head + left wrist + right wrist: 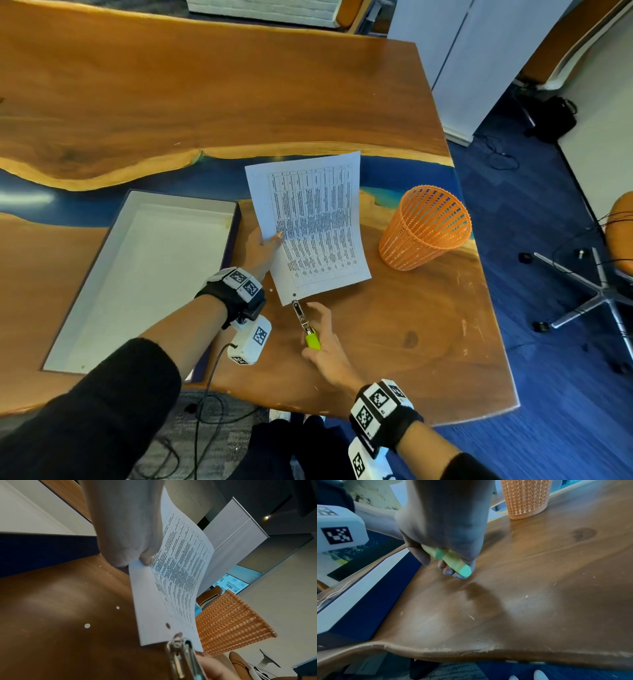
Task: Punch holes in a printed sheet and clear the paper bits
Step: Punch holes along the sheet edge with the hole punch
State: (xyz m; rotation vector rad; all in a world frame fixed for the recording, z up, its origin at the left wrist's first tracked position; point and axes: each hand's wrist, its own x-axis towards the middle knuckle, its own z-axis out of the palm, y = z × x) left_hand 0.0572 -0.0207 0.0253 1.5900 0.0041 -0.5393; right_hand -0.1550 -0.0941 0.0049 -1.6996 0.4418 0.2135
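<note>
My left hand (pixel 265 248) pinches the left edge of a printed sheet (pixel 315 222) and holds it tilted above the table; the thumb (pixel 147 559) lies on the printed side. One round hole (pixel 168 625) shows near the sheet's lower corner. My right hand (pixel 322 342) grips a hand-held hole punch (pixel 303 320) by its green handles (pixel 452 561), and its metal head (pixel 180 645) meets the sheet's bottom edge. Small white paper bits (pixel 87 625) lie on the wood left of the sheet, also seen as a paper dot (pixel 271 290).
An orange mesh basket (pixel 424 229) stands on the table right of the sheet. A shallow white open box (pixel 150 274) with a dark rim lies to the left. The table's front edge (pixel 342 411) is near my body; office chairs and cables lie beyond at right.
</note>
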